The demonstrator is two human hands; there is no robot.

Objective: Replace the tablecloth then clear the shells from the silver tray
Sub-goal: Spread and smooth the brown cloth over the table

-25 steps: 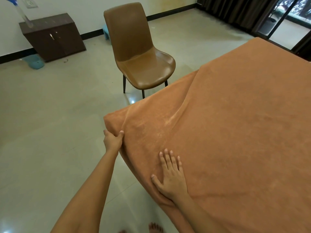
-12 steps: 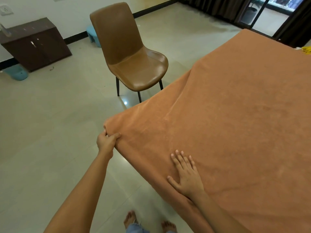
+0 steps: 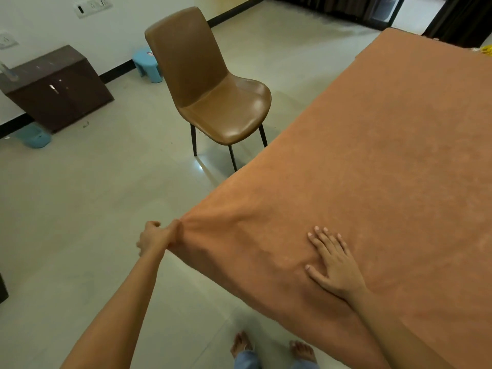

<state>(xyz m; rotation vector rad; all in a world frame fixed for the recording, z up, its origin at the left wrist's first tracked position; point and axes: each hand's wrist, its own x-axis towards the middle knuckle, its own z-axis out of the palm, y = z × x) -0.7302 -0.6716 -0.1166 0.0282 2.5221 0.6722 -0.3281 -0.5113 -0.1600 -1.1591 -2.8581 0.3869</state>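
Note:
An orange-brown tablecloth (image 3: 372, 161) covers the whole table on the right. My left hand (image 3: 157, 237) grips the cloth's near left corner in a fist, and the fabric bunches into pulled folds there. My right hand (image 3: 332, 259) lies flat on the cloth near the front edge, fingers straight and spread. No silver tray or shells are in view.
A brown leather chair (image 3: 213, 94) stands just left of the table. A dark low cabinet (image 3: 56, 89) sits against the wall, with a blue stool (image 3: 147, 63) and a blue tub (image 3: 33, 135) on the floor. My bare feet (image 3: 271, 347) show below. A yellow object (image 3: 486, 50) peeks at the table's far right.
My left hand has closed tighter on the corner and pulled it outward to the left, stretching the cloth and flattening its earlier ridge. My right hand stays pressed flat.

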